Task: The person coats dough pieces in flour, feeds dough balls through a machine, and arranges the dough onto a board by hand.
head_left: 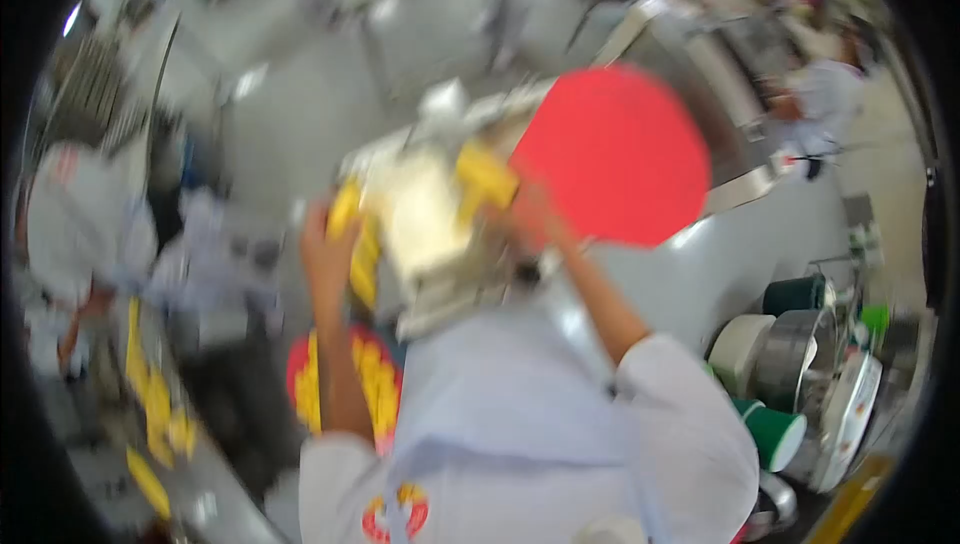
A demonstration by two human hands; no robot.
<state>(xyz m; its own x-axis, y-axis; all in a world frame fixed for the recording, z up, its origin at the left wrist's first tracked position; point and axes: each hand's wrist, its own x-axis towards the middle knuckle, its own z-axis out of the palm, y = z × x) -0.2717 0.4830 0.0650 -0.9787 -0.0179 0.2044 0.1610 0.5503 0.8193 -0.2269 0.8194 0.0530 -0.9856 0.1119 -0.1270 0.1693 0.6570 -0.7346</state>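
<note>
Sitting within the left grip [328, 234] is a yellow piece [344, 208].

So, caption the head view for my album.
Left hand and right hand at yellow pieces beside a large red disc in a workroom.

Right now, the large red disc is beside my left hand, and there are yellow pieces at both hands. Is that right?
Not quite: the head view shows the large red disc beside your right hand, not your left hand. Yellow pieces are indeed at both hands.
</note>
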